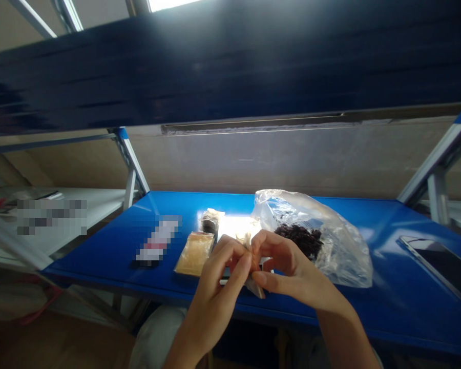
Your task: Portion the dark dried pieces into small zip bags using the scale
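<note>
In the head view, my only feed, I see both bare hands meeting just below the centre of the frame, working on a small pouch that sits between their fingertips. The left hand reaches up from the bottom edge and pinches the pouch between thumb and forefinger. The right hand comes in from the lower right with its fingers curled, thumb and forefinger gripping the other side. The fingers cover most of the pouch, so I only make out its pale upper end and its lower corner, and I cannot tell what is in it.

Just left of the hands, I see a yellowish packet lying on the blue shelf, with a small bag of dark contents right behind it. Further left lies a pixelated item whose details I cannot read. Right of centre, a clear plastic bag lies gaping around a heap of dark pieces, and at the right edge I have a dark-screened phone lying flat
</note>
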Tool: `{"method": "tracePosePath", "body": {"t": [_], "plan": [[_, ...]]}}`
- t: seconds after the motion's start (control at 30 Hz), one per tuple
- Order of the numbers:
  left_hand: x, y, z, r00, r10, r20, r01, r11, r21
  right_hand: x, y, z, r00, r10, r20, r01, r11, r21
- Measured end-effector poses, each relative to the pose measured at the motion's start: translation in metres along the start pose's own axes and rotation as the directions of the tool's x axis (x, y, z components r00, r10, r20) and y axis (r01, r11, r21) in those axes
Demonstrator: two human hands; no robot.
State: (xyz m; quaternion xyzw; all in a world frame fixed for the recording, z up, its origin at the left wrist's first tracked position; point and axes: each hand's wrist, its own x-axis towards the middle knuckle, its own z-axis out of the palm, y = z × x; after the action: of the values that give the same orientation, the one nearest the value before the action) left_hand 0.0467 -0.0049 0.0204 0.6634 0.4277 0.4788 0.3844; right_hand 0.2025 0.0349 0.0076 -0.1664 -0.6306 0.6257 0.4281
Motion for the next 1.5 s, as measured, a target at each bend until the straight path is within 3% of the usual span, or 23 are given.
{"method": "tracePosePath", "body": {"t": [0.23, 1.0, 1.1, 1.3, 1.5], "plan": [[0.0, 0.001, 0.001, 1.0, 0.011, -0.023, -0.011, 1.0, -0.018, 0.0, 0.0, 0.002, 0.998, 0.009, 0.055, -0.011, 0.999, 0.03], [-0.001, -0.003, -0.002, 0.998, 0.059, 0.01, -0.059, 0.998, -0.022, 0.001, -0.001, 0.002, 0.997, -0.009, 0.074, 0.004, 0.998, 0.07], [-0.002, -0.003, -0.003, 0.997, 0.078, -0.017, -0.078, 0.996, 0.033, 0.0, -0.005, 0.004, 1.0, 0.014, 0.016, -0.013, 1.0, -0.016], [-0.005, -0.001, -0.001, 0.978, 0.183, -0.101, -0.159, 0.965, 0.206, -0.005, -0.014, 0.013, 0.97, -0.011, -0.242, -0.07, 0.943, -0.325], [-0.005, -0.002, 0.002, 0.962, 0.225, -0.151, -0.176, 0.943, 0.283, -0.004, -0.013, 0.02, 0.929, -0.112, -0.352, -0.091, 0.854, -0.512]]}}
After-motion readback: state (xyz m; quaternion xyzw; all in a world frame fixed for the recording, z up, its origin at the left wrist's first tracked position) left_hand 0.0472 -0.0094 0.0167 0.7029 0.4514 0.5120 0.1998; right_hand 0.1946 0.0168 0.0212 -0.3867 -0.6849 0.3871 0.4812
